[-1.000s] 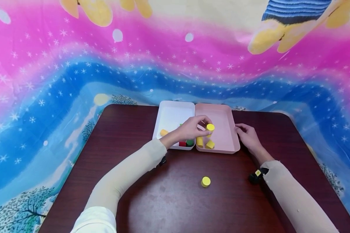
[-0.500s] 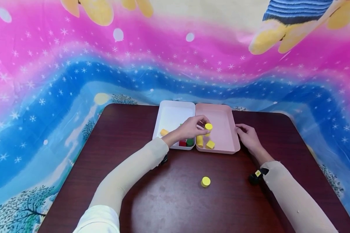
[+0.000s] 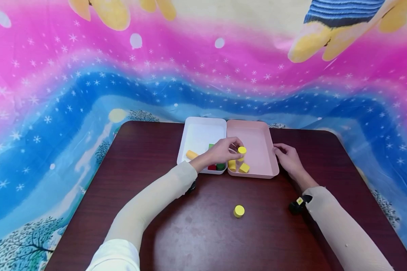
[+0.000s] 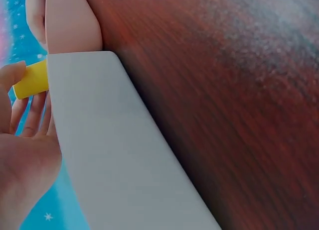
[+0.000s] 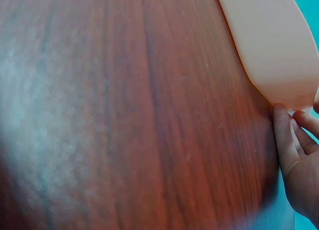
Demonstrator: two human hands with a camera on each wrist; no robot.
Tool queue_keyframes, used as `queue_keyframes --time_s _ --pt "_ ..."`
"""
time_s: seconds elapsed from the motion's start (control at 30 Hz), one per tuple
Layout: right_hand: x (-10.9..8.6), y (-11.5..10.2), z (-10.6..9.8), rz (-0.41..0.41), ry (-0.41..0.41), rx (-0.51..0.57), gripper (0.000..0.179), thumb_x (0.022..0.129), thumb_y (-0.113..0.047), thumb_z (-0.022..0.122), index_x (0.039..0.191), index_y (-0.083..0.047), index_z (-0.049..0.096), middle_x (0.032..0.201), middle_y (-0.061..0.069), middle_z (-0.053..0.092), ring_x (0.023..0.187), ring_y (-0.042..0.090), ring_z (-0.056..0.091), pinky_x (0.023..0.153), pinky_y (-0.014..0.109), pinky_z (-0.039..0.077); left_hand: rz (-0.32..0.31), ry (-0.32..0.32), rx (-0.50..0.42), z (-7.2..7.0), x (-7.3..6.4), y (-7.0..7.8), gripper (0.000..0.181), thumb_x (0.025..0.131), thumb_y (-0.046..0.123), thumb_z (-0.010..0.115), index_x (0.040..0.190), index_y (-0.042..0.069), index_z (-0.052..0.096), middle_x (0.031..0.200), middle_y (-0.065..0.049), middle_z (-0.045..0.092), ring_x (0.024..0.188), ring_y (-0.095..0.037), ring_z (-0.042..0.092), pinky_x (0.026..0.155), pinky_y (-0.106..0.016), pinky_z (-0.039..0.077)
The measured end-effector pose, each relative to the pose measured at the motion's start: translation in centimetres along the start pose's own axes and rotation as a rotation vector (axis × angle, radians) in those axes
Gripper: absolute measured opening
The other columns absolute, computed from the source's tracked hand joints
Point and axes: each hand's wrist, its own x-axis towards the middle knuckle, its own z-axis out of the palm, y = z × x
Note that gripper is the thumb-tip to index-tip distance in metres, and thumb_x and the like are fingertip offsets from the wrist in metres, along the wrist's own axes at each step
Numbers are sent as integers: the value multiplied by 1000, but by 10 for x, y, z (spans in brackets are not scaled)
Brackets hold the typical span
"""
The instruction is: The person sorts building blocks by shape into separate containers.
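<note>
My left hand (image 3: 222,149) pinches a yellow cylinder block (image 3: 242,150) between thumb and fingers, over the left side of the pink tray (image 3: 256,133). The left wrist view shows the same yellow cylinder block (image 4: 34,79) partly behind the tray wall. Below it in the pink tray are another yellow cylinder (image 3: 231,166), partly hidden, and a yellow cube-like block (image 3: 244,168). My right hand (image 3: 289,162) is at the pink tray's right side, fingertips right at its outer wall. In the right wrist view, thumb and fingers meet the tray's corner.
A white tray (image 3: 201,130) stands against the pink one, holding an orange cylinder (image 3: 191,154), a red block (image 3: 212,167) and green blocks (image 3: 220,166), partly behind my left arm. Another yellow cylinder (image 3: 239,211) stands on the dark table (image 3: 196,233). A patterned cloth (image 3: 203,75) hangs behind.
My left hand, with the yellow cylinder block, has shifted slightly left and then lower over the pink tray. The right hand has stayed at the tray's side.
</note>
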Motion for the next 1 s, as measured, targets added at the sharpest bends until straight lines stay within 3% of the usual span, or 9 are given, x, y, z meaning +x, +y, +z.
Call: queue_keyframes --time_s 0.7,1.0 --pt "-1 0 -1 -19 -1 -15 50 113 -33 50 148 2 58 139 26 62 106 22 63 76 16 54 -38 -12 85 4 -2 -2 23 97 22 81 114 19 67 110 5 68 99 -6 68 87 -17 57" --pt "-1 2 0 -13 8 -20 50 113 -34 51 148 1 58 137 25 62 108 27 62 76 17 53 -42 -22 80 4 -2 0 27 97 19 81 119 13 68 113 3 68 101 -6 68 89 -16 56"
